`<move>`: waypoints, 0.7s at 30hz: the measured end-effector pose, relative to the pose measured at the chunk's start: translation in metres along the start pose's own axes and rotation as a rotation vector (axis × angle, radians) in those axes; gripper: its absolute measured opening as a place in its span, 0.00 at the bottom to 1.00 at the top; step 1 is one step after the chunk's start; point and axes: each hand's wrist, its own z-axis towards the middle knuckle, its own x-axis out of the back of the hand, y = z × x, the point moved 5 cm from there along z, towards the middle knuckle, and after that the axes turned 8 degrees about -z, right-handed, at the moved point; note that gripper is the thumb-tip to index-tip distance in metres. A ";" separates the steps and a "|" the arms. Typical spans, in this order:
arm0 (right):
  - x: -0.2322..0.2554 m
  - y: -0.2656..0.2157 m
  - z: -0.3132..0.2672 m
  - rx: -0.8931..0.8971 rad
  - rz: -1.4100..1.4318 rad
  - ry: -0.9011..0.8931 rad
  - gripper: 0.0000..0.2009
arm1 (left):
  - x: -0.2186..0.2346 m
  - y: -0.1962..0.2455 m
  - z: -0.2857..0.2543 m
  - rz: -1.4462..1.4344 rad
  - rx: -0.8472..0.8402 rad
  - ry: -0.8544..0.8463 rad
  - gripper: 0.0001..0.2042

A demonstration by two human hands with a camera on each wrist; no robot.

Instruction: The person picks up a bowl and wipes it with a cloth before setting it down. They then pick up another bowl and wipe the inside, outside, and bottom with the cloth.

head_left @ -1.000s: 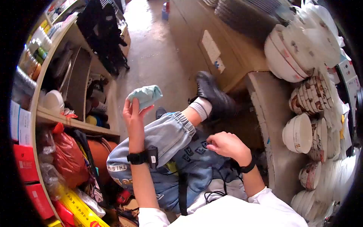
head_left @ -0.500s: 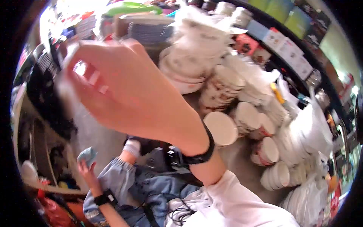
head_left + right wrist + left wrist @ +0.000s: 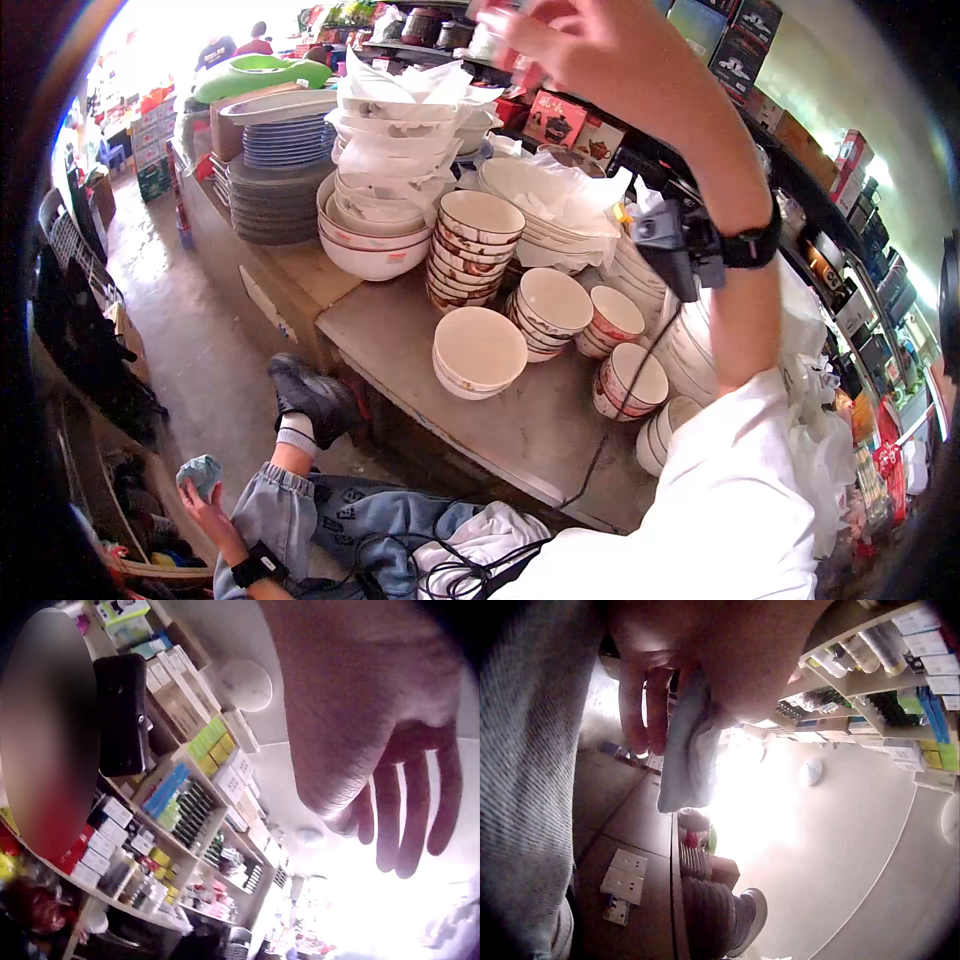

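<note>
At the lower left of the head view, my left hand [image 3: 208,515] holds a pale blue-green folded cloth [image 3: 200,475] beside the knee. The left wrist view has the cloth [image 3: 686,757] hanging between thumb and fingers. My right hand [image 3: 570,45] is raised at the top of the head view, blurred, above the tableware. In the right wrist view the fingers of this right hand [image 3: 375,735] extend loosely, with nothing visible in them. A black wrist camera [image 3: 665,240] with a cable hangs from that forearm.
On the low table [image 3: 400,370] stand a white bowl [image 3: 480,350], stacked patterned bowls [image 3: 475,245], large bowls [image 3: 375,245] and piled plates [image 3: 280,190]. Boxed goods [image 3: 555,120] line the shelf behind. A shoe [image 3: 305,400] is beside the table's edge.
The head view has swung right onto the tableware. My right hand has risen from near the lap, passing close before the camera to the upper right. The left hand still holds the cloth.
</note>
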 end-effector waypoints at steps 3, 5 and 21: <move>-0.002 0.058 -0.017 -0.019 -0.381 0.231 0.12 | 0.012 -0.014 0.001 -0.133 -0.046 -0.060 0.29; -0.014 0.090 -0.038 -0.111 -0.477 -0.042 0.15 | 0.046 -0.051 0.028 0.330 -0.191 -0.085 0.28; -0.171 0.255 -0.234 -0.699 -0.280 -1.133 0.26 | 0.005 -0.002 0.008 0.296 -0.089 -0.114 0.29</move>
